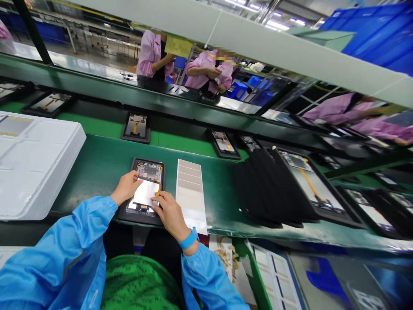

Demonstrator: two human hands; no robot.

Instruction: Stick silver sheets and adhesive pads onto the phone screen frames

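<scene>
A tablet's open back lies in a black tray on the green conveyor belt, with circuit boards showing. A white rectangular sheet lies across its middle. My left hand holds the sheet's left edge. My right hand grips its lower right edge, next to a yellow ribbon cable. To the right of my right hand lies a long silver-grey strip of pads.
A white foam tray stack stands at the left. Black trays are stacked to the right. More tablets in trays sit on the line behind, below an overhead shelf. Two co-workers in pink work across the line.
</scene>
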